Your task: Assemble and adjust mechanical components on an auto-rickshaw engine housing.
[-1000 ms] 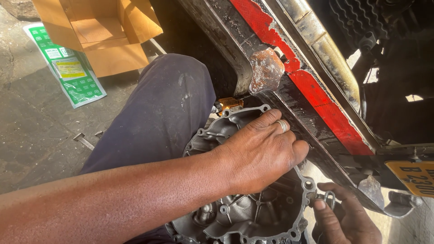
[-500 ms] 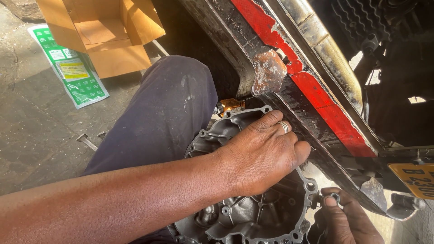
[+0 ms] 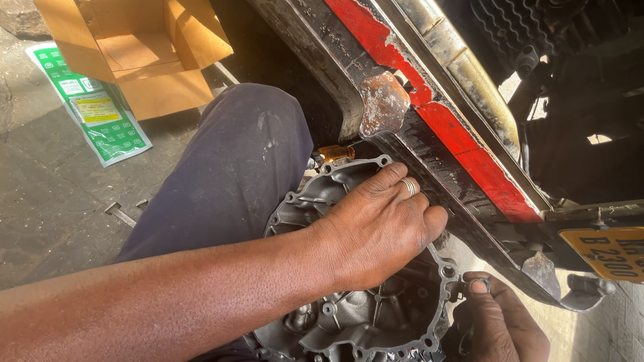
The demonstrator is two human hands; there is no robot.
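Observation:
A grey cast-metal engine casing [image 3: 376, 322] with ribbed insides and bolt lugs round its rim rests against my knee [image 3: 241, 161]. My left hand [image 3: 379, 231], a ring on one finger, lies across the casing's upper part with the fingers curled over its far rim. My right hand [image 3: 493, 325] is at the lower right, fingers closed at the casing's right edge and thumb pressed on a rim lug. A small brass-coloured fitting [image 3: 335, 153] sticks out at the casing's top.
A black and red vehicle frame rail [image 3: 443, 127] with a rusty plate [image 3: 382, 102] runs diagonally just beyond the casing. A yellow number plate [image 3: 607, 251] is at the right. An open cardboard box [image 3: 147, 60], a green printed sheet [image 3: 94, 107] and small metal pieces [image 3: 121, 213] lie on the concrete floor at the left.
Both hands stay on the casing. My right hand has shifted slightly left along the rim and its thumb now shows on the lug.

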